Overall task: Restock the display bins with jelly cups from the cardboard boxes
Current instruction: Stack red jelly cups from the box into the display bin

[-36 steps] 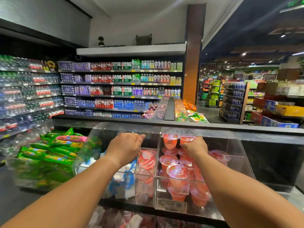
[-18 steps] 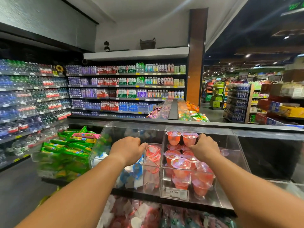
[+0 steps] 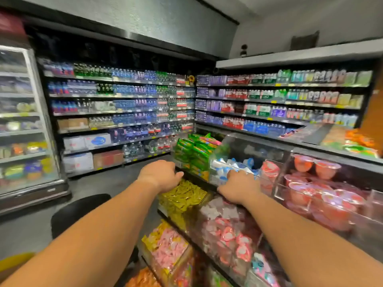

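Note:
Red jelly cups (image 3: 306, 191) fill a clear display bin (image 3: 278, 183) at the right, with two more cups (image 3: 317, 165) standing at its back. My left hand (image 3: 159, 175) hovers over a bin of yellow wrapped sweets (image 3: 182, 198), its fingers loosely curled and nothing visible in it. My right hand (image 3: 238, 186) is at the front edge of the neighbouring bin of blue and white packets (image 3: 230, 164), left of the jelly cups, and it holds nothing. The whole frame is blurred by motion.
Lower bins hold pink sweets (image 3: 167, 249) and red-white packets (image 3: 228, 235). Green snack bags (image 3: 190, 152) pile up behind the bins. A black round stool (image 3: 80, 208) stands on the floor to the left. Drink shelves (image 3: 124, 104) and a glass-door fridge (image 3: 20, 121) line the walls.
The view has swung left. Both hands have come away from the jelly cup bin and moved left; the right hand is now at the blue and white packet bin.

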Motion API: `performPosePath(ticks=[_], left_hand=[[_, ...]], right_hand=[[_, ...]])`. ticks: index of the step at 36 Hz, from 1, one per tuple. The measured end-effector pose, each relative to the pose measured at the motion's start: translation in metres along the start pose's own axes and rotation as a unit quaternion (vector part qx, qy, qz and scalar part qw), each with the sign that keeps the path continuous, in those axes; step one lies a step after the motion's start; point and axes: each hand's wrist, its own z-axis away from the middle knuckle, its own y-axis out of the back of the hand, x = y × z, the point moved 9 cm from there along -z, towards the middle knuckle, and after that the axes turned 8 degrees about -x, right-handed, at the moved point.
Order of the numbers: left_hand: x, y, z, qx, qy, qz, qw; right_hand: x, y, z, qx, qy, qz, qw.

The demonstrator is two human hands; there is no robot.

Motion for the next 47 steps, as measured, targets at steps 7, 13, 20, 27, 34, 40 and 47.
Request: performPosePath(ticks=[7, 13, 20, 27, 34, 40, 47], left_hand=[[-0.145, -0.052, 0.105, -0.061, 0.154, 0.014, 0.986], [-0.236, -0.098, 0.185, -0.103, 0.246, 0.030, 0.963], [-0.320, -0.114, 0.218, -0.115, 0.284, 0.033, 0.951], [-0.382, -0.151, 0.187, -0.139, 0.288, 0.038, 0.947], [-0.452, -0.219, 0.099, -0.165, 0.300, 0.070, 0.937], [-0.517, -0.284, 0.008, -0.219, 0.306, 0.074, 0.924], [-0.588, -0.349, -0.081, -0.260, 0.301, 0.122, 0.909]], right_hand=[[-0.157, -0.084, 0.043, -0.097, 0.119, -0.038, 0.987], [-0.271, -0.155, 0.086, -0.177, 0.197, -0.020, 0.964], [-0.351, -0.207, 0.099, -0.220, 0.232, -0.011, 0.948], [-0.396, -0.250, 0.058, -0.249, 0.215, -0.014, 0.944], [-0.443, -0.310, -0.035, -0.273, 0.195, -0.022, 0.942], [-0.491, -0.384, -0.139, -0.322, 0.190, -0.012, 0.927], [-0.545, -0.485, -0.253, -0.361, 0.196, 0.019, 0.911]])
